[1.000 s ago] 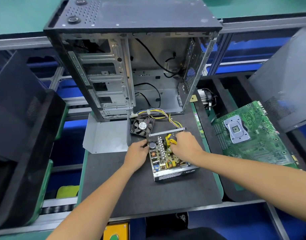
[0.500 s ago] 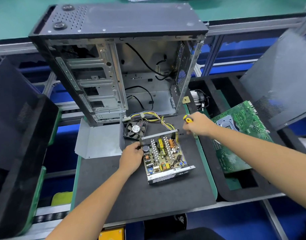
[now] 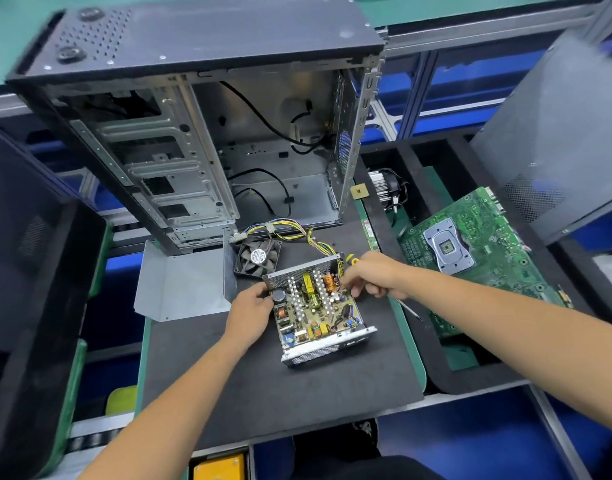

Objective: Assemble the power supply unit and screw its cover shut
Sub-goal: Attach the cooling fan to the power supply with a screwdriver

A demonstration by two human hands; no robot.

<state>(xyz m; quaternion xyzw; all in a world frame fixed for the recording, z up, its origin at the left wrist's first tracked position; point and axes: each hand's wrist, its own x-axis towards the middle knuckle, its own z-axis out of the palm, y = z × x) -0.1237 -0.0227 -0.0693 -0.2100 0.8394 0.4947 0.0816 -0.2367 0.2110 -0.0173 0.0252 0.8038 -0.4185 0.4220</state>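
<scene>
Right hand: the right hand (image 3: 375, 276) is back at the far right corner of the PSU (image 3: 318, 308) — half a second ago it was out to the right, near the motherboard (image 3: 484, 258), and a second ago it was down on the circuit board.
Right grip: fingers curled round a screwdriver (image 3: 351, 260); the yellow-and-black handle pokes out above the fist and the thin shaft trails out below the wrist, toward the mat edge.
Left hand: the left hand (image 3: 251, 311) has not moved off the PSU's left wall — fingers wrapped on the edge, steadying it.
PSU: open-topped, board and heatsinks exposed, sitting on the black mat (image 3: 228, 375) in front of the case (image 3: 200, 133).
Cover: the bent grey cover (image 3: 180, 284) lies to the left on the mat with the fan (image 3: 258, 257) at its edge, touching the PSU's far corner; not yet fitted.
Meaning: likely a short trip for a screw, though none is visible; the board is probably being fastened, so closing the cover comes later.
</scene>
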